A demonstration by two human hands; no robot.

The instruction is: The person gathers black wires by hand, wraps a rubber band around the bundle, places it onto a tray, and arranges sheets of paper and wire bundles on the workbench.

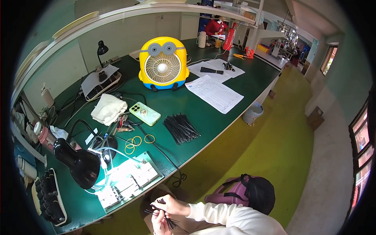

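Observation:
Below the table's front edge, my left hand (159, 224) is closed around a small bundle of thin black strips (171, 223), whose ends stick out on both sides. My right hand (171, 205), reaching in from a white sleeve, pinches at the upper part of the same bundle; its fingertips partly hide the strips. Nearest to both hands on the table is a metal fixture (133, 176) on a plate, brightly lit by a black desk lamp (80, 164). A larger pile of similar black strips (181, 129) lies on the green tabletop (203, 121).
Yellow rubber bands (133, 144), a green-cased phone (145, 113) and a white cloth (109, 109) lie behind the fixture. A yellow fan (163, 64) and printed sheets (214, 94) stand farther back. At left is a tray of black bundles (50, 197); a purple chair (227, 194) stands right.

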